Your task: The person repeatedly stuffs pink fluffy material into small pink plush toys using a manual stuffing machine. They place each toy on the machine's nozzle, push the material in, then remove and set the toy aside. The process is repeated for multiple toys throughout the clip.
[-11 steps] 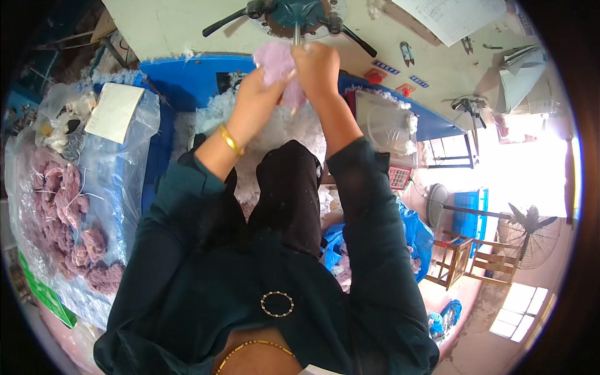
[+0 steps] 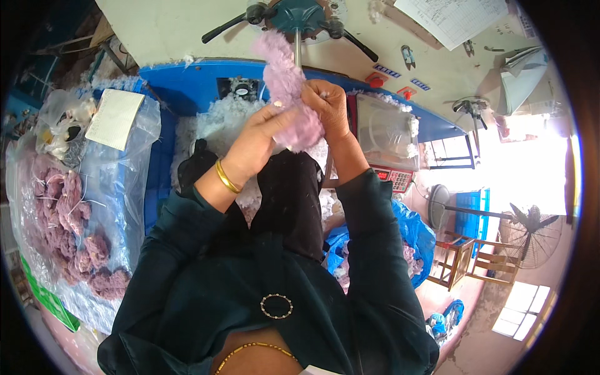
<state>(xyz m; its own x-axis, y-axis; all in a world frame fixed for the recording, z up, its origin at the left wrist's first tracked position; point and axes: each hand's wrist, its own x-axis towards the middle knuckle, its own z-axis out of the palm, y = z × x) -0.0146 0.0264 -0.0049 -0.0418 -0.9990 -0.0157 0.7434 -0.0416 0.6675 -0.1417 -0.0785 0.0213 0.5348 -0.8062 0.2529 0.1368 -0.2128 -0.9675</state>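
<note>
Both hands have come a little lower and closer to the body since the earlier moment, and the purple plush piece (image 2: 284,94) now hangs more to the left of the thin metal tube (image 2: 297,53). That tube stands below a round teal machine head (image 2: 299,14) with black handles. The left hand (image 2: 262,134) has its grip closed around the lower part of the plush piece — the fingers press the fluffy fabric from the left side. The right hand (image 2: 326,106) is also closed on it, pinching the same piece from the right, so the two hands touch each other through the fabric. A gold bangle (image 2: 226,177) sits on the left wrist. Below the hands lies white stuffing (image 2: 212,125) in a blue bin (image 2: 169,81). Far to the left, a clear plastic bag (image 2: 75,212) holds many more purple plush pieces. A weighing scale (image 2: 387,137) stands just right of the right forearm.
</note>
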